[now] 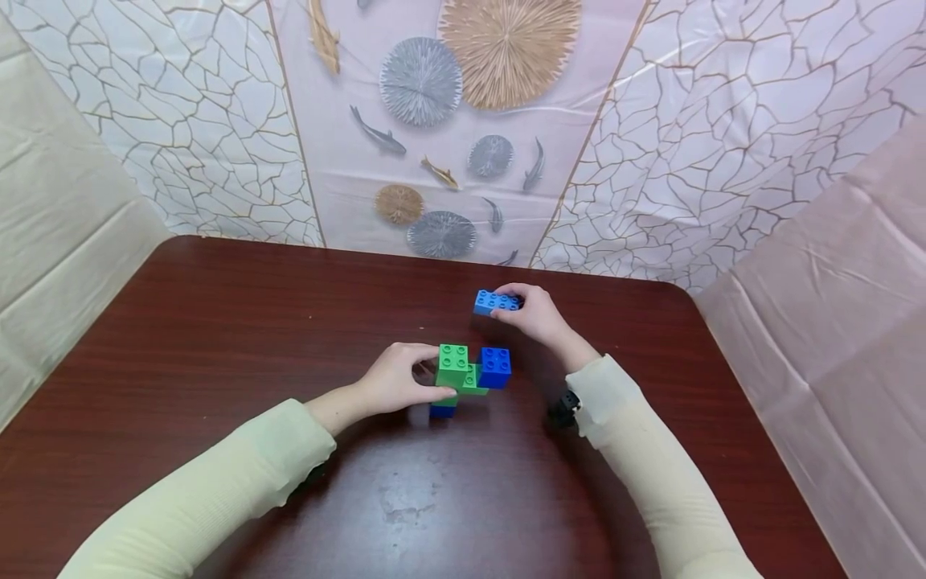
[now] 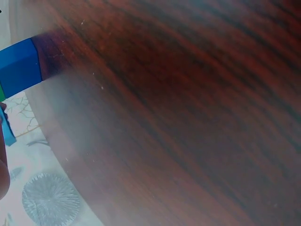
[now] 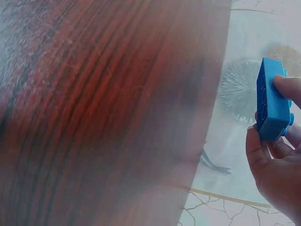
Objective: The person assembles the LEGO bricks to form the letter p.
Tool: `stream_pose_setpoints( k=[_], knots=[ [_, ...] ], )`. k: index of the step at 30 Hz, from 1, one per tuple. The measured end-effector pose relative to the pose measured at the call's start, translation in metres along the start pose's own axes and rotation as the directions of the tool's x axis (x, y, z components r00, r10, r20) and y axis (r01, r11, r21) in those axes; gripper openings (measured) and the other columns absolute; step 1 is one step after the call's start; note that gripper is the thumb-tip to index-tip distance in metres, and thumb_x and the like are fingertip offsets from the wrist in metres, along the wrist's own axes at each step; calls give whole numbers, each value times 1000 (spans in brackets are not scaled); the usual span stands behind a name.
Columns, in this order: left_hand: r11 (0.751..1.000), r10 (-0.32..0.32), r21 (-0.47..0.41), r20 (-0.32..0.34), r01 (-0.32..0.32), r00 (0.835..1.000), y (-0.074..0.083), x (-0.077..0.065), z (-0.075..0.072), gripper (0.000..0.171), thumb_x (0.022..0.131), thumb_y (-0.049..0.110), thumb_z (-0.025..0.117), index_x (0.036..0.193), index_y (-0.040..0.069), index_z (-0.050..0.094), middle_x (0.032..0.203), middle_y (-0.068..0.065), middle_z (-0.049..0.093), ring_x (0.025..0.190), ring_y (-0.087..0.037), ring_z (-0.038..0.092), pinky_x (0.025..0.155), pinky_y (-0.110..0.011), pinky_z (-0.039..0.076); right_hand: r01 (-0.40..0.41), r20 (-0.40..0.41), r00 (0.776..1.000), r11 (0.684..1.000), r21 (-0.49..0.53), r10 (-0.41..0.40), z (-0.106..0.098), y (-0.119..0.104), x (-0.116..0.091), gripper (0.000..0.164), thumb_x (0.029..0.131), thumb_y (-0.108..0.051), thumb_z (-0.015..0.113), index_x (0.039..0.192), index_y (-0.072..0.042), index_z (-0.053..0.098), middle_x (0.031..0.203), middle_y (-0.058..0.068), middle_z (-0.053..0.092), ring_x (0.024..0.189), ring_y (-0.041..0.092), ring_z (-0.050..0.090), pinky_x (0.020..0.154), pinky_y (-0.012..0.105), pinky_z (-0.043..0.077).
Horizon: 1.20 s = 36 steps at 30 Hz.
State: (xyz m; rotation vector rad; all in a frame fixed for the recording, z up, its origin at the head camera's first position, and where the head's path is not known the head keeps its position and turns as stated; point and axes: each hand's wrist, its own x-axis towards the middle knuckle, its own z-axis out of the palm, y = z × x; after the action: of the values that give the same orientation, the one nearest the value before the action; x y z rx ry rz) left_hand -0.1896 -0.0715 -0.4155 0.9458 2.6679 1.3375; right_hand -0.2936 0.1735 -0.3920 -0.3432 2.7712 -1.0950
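In the head view, my left hand [image 1: 398, 378] grips an assembly of toy building bricks near the middle of the table. A light green brick [image 1: 452, 366] stands at its top left, between thumb and fingers. A dark blue brick [image 1: 495, 368] sits on its right side, and a bit of blue [image 1: 443, 411] shows at the bottom. Farther back and to the right, my right hand [image 1: 531, 314] pinches a light blue brick [image 1: 486, 303] with two rows of studs. The right wrist view shows that brick [image 3: 273, 101] held off the table between thumb and fingers.
The dark reddish wooden table [image 1: 239, 338] ends at a patterned cloth backdrop [image 1: 427, 185]. Pale cloth walls [image 1: 832, 322] flank both sides. A black strap [image 1: 564, 408] is on the right wrist.
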Motion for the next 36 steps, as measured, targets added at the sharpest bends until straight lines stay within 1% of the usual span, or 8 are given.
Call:
stream_pose_setpoints(
  k=[6,11,16,21,27,29,33,36],
  knots=[
    [1000,-7,3,6,7,1000,1,0,0,37,75,31,78,104,12,67,88,1,69,77,-6,63,71,-17,52,6,0,1000,1000,-1,-6,-8,-3,-11,39,85,-26,69,119,-9,60,123,15,58,105,30,53,94,44,47],
    [1000,-7,-2,6,7,1000,1,0,0,37,75,30,78,105,12,67,89,0,69,78,-7,63,71,-18,52,33,-6,999,999,-10,-33,-12,-4,-19,39,84,-26,70,117,-9,62,121,15,59,103,29,54,92,43,48],
    [1000,-13,-9,7,13,1000,0,-1,0,36,76,29,78,105,12,67,90,0,69,79,-7,63,72,-19,52,63,-9,998,998,-8,-63,-16,-10,-29,39,84,-26,70,118,-9,61,121,14,59,102,29,54,90,43,49],
    [1000,-14,-1,3,14,1000,1,-3,1,36,76,30,77,105,11,67,89,1,69,79,-7,63,71,-19,52,108,-25,994,994,-2,-108,-18,-19,-40,38,83,-24,71,116,-8,63,119,14,61,99,28,55,88,41,50],
    [1000,-2,-5,-9,2,1000,1,-3,1,37,76,29,77,106,10,66,89,0,69,79,-8,64,71,-20,53,156,-63,986,987,35,-154,-22,-30,-51,37,82,-21,72,115,-8,63,112,14,63,89,24,56,76,31,49],
    [1000,-9,-4,-8,9,1000,1,-3,1,38,76,29,77,106,11,66,89,0,69,79,-8,64,71,-19,53,177,-76,982,983,52,-173,-24,-35,-55,37,82,-20,73,115,-7,63,110,14,63,86,24,56,74,29,48],
    [1000,-15,-5,-1,15,1000,0,-2,2,38,76,30,77,107,11,66,90,1,69,80,-7,64,72,-19,52,210,-103,974,976,54,-203,-28,-47,-64,36,81,-19,73,114,-7,64,108,13,64,85,23,54,72,28,46],
    [1000,-14,-12,2,14,1000,1,-2,2,38,76,31,77,108,11,66,90,0,70,80,-8,64,72,-19,52,219,-113,970,975,43,-213,-30,-56,-72,36,81,-20,73,114,-9,64,107,12,64,85,22,54,71,27,47]
  ],
)
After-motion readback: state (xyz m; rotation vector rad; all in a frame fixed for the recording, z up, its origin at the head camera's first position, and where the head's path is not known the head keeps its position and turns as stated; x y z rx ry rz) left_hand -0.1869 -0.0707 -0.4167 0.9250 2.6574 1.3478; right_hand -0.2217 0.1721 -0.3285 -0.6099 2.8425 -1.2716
